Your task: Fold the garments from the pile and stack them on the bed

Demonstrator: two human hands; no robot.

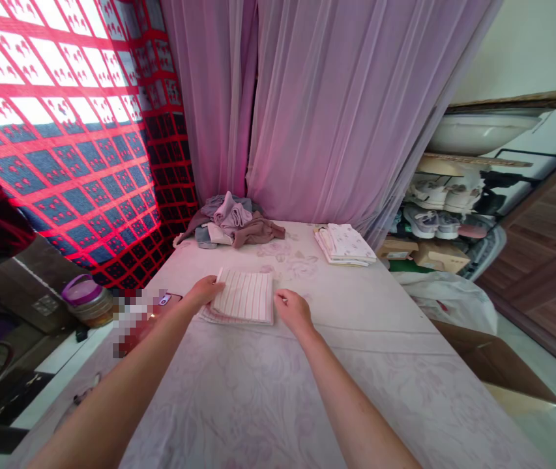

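A folded white cloth with reddish stripes [244, 296] lies on the floral-covered table in front of me. My left hand [205, 291] grips it at the upper left, with the thumb on top and the other fingers hidden beneath. Close beside its right edge is my right hand [293, 310], with the fingers curled in. Whether those fingers pinch any of the fabric, I cannot tell.
Crumpled clothes [231, 221] are heaped at the back left. Folded white printed cloths [343, 245] are stacked at the back right. A phone [167, 301] lies by my left forearm. An open cardboard box [497, 365] stands beyond the right edge.
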